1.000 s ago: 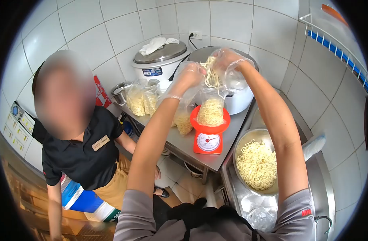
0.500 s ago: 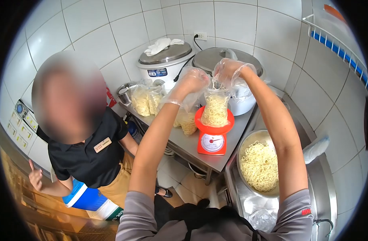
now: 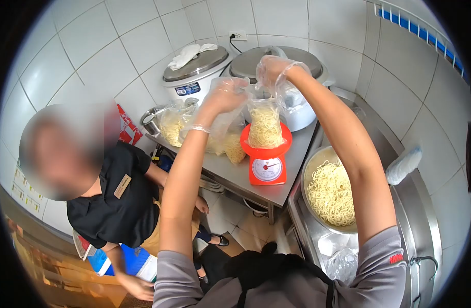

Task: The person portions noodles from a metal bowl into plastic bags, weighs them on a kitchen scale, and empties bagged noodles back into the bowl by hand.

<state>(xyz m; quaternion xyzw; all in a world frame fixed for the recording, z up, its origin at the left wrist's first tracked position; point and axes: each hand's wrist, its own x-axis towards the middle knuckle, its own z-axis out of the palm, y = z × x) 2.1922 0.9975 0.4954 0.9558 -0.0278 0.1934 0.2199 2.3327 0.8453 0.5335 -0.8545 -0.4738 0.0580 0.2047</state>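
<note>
A clear plastic bag of noodles stands upright on the red pan of a kitchen scale. My left hand, in a loose clear plastic glove, is closed at the upper left edge of the bag. Just above the bag's mouth is my right hand, gloved likewise, with its fingers bent downward and pinched together; what is between them is hidden. To the right, a large metal bowl holds loose yellow noodles. More bagged noodles lie left of the scale, partly behind my left forearm.
Two big cookers stand along the back of the steel table. A metal cup is at its left end. The bowl rests over a sink area with crumpled clear plastic. A co-worker stands close on the left.
The view has shifted slightly. The co-worker's raised hand has come down. My hands stay at the top of the noodle bag, with the right still over its mouth.
</note>
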